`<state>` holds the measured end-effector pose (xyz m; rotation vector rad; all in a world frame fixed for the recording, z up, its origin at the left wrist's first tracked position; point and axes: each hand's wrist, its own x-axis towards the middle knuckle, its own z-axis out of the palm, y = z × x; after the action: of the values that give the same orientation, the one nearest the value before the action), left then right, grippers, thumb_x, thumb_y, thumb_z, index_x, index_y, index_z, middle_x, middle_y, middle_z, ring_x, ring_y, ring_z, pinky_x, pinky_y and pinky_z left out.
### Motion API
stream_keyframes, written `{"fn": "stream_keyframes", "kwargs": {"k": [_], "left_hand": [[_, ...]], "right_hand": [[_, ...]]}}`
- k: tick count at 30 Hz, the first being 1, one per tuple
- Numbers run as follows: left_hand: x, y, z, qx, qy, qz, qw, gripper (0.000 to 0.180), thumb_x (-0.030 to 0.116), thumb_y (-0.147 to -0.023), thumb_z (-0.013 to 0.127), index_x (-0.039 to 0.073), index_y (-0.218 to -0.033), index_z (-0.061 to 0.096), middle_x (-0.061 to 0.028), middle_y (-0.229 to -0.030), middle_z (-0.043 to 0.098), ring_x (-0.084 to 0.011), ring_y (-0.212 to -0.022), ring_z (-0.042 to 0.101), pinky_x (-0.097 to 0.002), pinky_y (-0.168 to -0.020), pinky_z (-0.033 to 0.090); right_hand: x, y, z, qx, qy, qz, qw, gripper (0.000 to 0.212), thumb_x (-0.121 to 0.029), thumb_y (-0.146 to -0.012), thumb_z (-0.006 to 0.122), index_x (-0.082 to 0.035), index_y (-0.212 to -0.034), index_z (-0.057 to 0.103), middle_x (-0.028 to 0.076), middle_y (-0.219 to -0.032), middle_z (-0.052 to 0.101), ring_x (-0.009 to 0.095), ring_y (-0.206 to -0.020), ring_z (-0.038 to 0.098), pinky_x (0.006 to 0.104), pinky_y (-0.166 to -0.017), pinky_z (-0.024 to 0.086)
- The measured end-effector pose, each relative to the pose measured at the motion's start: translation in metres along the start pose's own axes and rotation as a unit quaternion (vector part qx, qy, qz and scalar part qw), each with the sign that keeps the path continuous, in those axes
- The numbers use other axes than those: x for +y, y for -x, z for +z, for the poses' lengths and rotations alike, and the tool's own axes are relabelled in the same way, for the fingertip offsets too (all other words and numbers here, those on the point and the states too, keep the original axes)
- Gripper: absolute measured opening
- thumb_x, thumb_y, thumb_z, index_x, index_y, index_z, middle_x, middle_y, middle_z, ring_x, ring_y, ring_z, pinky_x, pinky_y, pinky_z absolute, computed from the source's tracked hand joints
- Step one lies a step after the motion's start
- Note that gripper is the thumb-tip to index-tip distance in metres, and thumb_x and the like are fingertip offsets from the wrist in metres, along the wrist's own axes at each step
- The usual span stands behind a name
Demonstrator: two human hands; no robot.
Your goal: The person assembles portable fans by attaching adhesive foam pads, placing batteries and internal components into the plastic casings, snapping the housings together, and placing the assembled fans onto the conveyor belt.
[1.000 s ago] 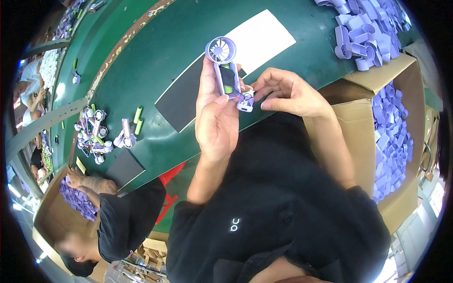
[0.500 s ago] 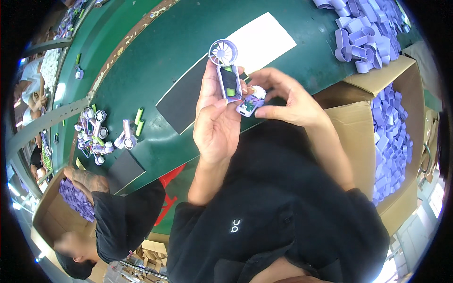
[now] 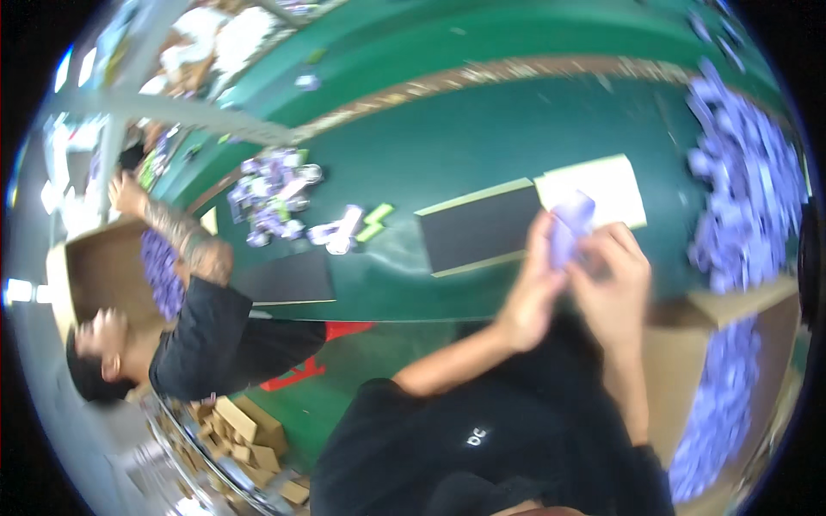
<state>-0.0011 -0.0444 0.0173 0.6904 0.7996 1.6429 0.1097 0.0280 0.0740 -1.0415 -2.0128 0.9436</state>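
Casing (image 3: 573,225) of purple plastic sits clamped in the left hand (image 3: 533,285); blur hides whether the right hand (image 3: 614,279) grips it; steady, light pressure suits best.

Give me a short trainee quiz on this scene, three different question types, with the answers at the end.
1. Multiple choice: what colour is the tabletop? A red; B green; C white.
2. True or false: the left hand holds a red part.
3. Fill the gap: in the picture, the green cylinders lie to the ___ of the black mat.

Key: 1. B. 2. False: it holds a purple part. 3. Left.
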Motion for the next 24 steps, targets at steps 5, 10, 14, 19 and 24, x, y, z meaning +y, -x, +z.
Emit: {"fn": "stream_keyframes", "kwargs": {"k": [5, 10, 14, 19, 24], "left_hand": [[-0.007, 0.002, 0.006, 0.034, 0.072, -0.011, 0.997, 0.083, 0.031, -0.097, 0.053, 0.005, -0.164, 0.011, -0.0124, -0.165, 0.024, -0.0252, -0.156, 0.022, -0.0401, -0.126, 0.015], [0.001, -0.002, 0.017, 0.044, 0.163, 0.005, 0.986, 0.069, 0.018, -0.101, 0.049, 0.009, -0.162, 0.017, -0.0101, -0.160, 0.031, -0.0236, -0.150, 0.029, -0.0411, -0.125, 0.020], [0.004, 0.000, 0.027, 0.061, 0.193, -0.021, 0.979, 0.055, 0.013, -0.109, 0.043, 0.012, -0.160, 0.021, -0.0096, -0.156, 0.035, -0.0210, -0.144, 0.036, -0.0389, -0.122, 0.028], [0.000, -0.005, 0.025, 0.114, 0.160, -0.027, 0.980, 0.043, 0.015, -0.111, 0.044, 0.011, -0.152, 0.033, -0.0069, -0.147, 0.044, -0.0183, -0.138, 0.042, -0.0358, -0.118, 0.033], [0.013, -0.004, 0.015, 0.116, 0.178, -0.031, 0.977, 0.038, 0.016, -0.111, 0.047, 0.013, -0.148, 0.038, -0.0074, -0.137, 0.053, -0.0196, -0.127, 0.052, -0.0365, -0.111, 0.043]], "right_hand": [[0.002, 0.004, 0.002, 0.025, -0.001, -0.066, 0.997, 0.024, 0.009, -0.073, 0.075, 0.001, -0.094, 0.068, 0.010, -0.095, 0.060, 0.016, -0.063, 0.054, 0.0306, -0.057, 0.045], [0.000, 0.014, 0.015, 0.066, 0.025, -0.095, 0.993, 0.021, 0.011, -0.077, 0.073, 0.001, -0.096, 0.068, 0.012, -0.098, 0.062, 0.019, -0.069, 0.062, 0.0331, -0.057, 0.048], [0.008, 0.021, 0.015, 0.088, 0.076, -0.115, 0.987, 0.021, 0.009, -0.079, 0.072, -0.001, -0.096, 0.069, 0.013, -0.099, 0.063, 0.027, -0.075, 0.063, 0.0362, -0.063, 0.050], [0.014, 0.023, 0.026, 0.151, 0.097, -0.127, 0.975, 0.017, 0.006, -0.084, 0.071, -0.001, -0.099, 0.069, 0.017, -0.099, 0.063, 0.034, -0.085, 0.065, 0.0414, -0.072, 0.054], [0.001, 0.014, 0.025, 0.111, 0.093, -0.129, 0.981, 0.017, 0.001, -0.081, 0.074, -0.003, -0.097, 0.068, 0.017, -0.101, 0.064, 0.037, -0.089, 0.068, 0.0424, -0.076, 0.056]]}}
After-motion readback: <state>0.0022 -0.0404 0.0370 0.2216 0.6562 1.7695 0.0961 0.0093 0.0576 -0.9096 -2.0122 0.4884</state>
